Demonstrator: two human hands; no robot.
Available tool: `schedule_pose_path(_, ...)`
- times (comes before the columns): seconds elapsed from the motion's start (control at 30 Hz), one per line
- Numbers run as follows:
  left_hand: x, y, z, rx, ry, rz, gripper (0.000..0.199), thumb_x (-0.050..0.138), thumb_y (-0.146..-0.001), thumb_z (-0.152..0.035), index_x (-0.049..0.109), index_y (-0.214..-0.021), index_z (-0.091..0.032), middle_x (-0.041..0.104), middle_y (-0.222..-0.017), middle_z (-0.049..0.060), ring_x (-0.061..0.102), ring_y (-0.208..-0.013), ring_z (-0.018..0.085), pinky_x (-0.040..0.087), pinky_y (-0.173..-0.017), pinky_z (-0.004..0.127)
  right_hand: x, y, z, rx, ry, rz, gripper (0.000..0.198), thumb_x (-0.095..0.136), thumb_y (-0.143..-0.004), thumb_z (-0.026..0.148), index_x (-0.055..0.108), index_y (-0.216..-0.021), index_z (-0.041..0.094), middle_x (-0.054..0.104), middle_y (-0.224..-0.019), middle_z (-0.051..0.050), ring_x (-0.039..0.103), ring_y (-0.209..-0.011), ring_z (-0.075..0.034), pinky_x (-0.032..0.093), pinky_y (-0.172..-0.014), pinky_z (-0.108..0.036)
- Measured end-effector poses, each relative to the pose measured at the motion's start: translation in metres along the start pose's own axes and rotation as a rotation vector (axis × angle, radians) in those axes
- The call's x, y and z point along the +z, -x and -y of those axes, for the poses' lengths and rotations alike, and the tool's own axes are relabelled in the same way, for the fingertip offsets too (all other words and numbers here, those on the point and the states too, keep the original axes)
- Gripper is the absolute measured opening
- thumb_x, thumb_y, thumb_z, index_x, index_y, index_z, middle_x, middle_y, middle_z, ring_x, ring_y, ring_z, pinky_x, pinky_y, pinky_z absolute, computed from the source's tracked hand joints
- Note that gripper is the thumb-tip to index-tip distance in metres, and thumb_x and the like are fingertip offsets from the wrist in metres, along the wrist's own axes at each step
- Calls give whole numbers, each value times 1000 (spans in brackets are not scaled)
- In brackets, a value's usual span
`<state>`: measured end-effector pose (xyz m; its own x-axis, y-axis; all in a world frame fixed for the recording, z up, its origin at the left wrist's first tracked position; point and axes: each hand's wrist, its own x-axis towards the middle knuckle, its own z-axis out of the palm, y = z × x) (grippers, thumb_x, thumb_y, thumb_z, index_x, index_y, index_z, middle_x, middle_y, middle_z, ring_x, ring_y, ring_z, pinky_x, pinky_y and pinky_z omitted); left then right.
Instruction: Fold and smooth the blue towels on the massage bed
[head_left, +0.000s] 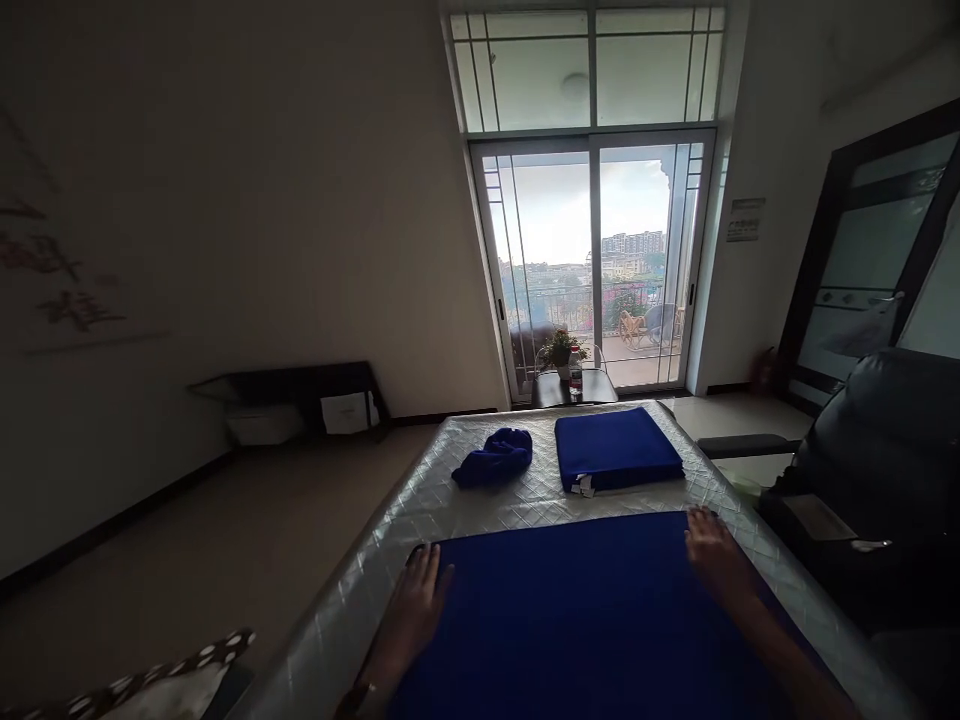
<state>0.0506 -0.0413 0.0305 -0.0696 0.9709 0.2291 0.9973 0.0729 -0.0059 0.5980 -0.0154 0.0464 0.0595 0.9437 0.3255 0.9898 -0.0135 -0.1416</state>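
A big dark blue cloth (585, 610) lies spread flat on the shiny quilted silver table cover (420, 500). The person's left hand (416, 595) rests open and flat on the cloth's far left corner. The right hand (712, 550) rests open and flat on the far right corner. Neither hand grips anything. Farther back, one neatly folded blue cloth (616, 450) sits done, and a crumpled blue cloth (495, 458) beside it waits. So it looks like one is finished, one is smoothed out but not folded, and one is left.
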Motion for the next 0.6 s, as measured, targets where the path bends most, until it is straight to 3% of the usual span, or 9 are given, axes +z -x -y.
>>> schedule_pose_path(0.1,-12,19,-81,260,109,62,66,20,-110,-53,37,-162,-16,30,-172,9,25,-160,26,23,-130,45,-2,26,80,-196,-113,106,63,23,-104,31,41,-159,8,35,-168,-14,22,-160,-25,16,-131,-44)
schedule_pose_path(0.2,-21,38,-152,459,240,136,67,21,-110,-57,32,-164,-19,29,-172,8,25,-159,25,27,-130,48,-2,56,151,-312,-224,249,66,22,-107,45,32,-163,13,26,-171,-9,20,-160,-24,17,-131,-44)
schedule_pose_path(0.3,-25,49,-182,528,297,162,67,22,-110,-56,30,-164,-18,31,-171,11,26,-159,26,31,-128,52,-4,74,182,-336,-256,369,70,18,-107,52,29,-164,13,22,-171,-9,19,-160,-25,16,-131,-47)
schedule_pose_path(0.37,-24,54,-174,513,292,151,66,23,-110,-56,30,-164,-19,33,-170,10,28,-158,26,32,-128,52,-7,78,178,-327,-258,386,71,17,-107,53,28,-164,12,21,-171,-9,18,-160,-25,15,-132,-47)
schedule_pose_path(0.43,-20,59,-147,451,262,138,66,26,-110,-57,31,-164,-20,34,-170,9,29,-158,26,33,-128,52,-9,79,157,-296,-245,390,71,17,-107,53,27,-164,13,21,-172,-8,17,-161,-24,15,-132,-47)
schedule_pose_path(0.5,-12,69,-104,344,217,125,66,28,-109,-58,33,-163,-21,34,-169,9,30,-157,27,33,-127,52,-9,81,120,-244,-215,385,71,19,-106,54,29,-164,15,22,-172,-7,18,-160,-24,17,-131,-47)
schedule_pose_path(0.6,6,93,-22,158,137,82,64,33,-106,-54,37,-161,-21,39,-167,9,37,-154,28,37,-124,53,-2,87,43,-146,-146,294,71,22,-104,54,35,-162,16,29,-171,-8,24,-159,-25,22,-130,-49)
